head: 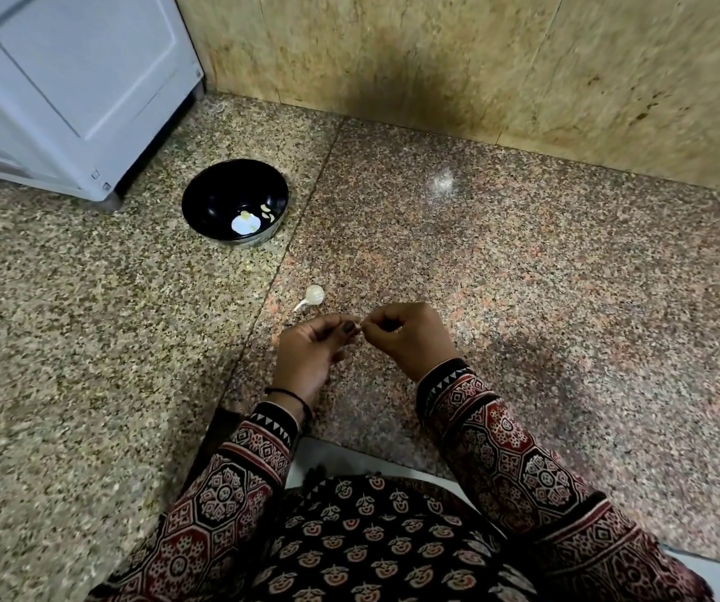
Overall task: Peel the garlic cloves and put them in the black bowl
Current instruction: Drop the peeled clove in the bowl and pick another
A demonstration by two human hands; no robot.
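At the near edge of the desk (523,275), two arms in dark red-and-black patterned sleeves (501,462) reach forward over the speckled stone. A thin black thread band (289,395) circles the left wrist. The two hands meet just above the desk surface, close to the seam where a beige slab joins a pinkish one. The left hand (310,354) has its fingers curled, thumb and fingertips pinching a small pale garlic clove (360,328). The right hand (410,336) is also curled, its thumb and forefinger nipping the same clove from the other side. The clove is mostly hidden between the fingertips, so whether its skin is on or off cannot be told.

Just beyond the hands, a pale garlic piece (312,295) with a thin stalk lies on the desk, apart from both hands. Farther back and to the left stands the black bowl (202,197), upright on the beige slab. Inside it, a few peeled cloves (266,209) rest against the right wall, beside a white patch at the bottom that may be skin or glare. Behind the bowl, at the far left, sits a white appliance (67,80), and a mottled yellowish stone wall (436,58) closes off the back.
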